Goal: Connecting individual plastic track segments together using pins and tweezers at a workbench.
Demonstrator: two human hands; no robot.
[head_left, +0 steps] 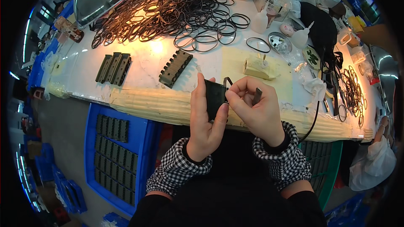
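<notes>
My left hand (203,120) grips a dark green, flat rectangular part (214,98) between thumb and fingers, above the table's near edge. At the part's right side my right hand (259,111) pinches a thin black rubber ring (227,80), a bend of which rises above the fingertips. A slim grey tool (257,96) also pokes out between the right hand's fingers; its other end is hidden. Beyond my hands lie a group of similar green parts (176,68) with knobbed edges and another group (113,68) farther left.
A tangled heap of black rubber rings (164,14) covers the far table. A yellow taped block (257,66), a metal dish (280,43) and white squeeze bottles (260,20) stand right. Below the padded edge (155,103), a blue tray (90,151) and a green tray (334,168) hold parts.
</notes>
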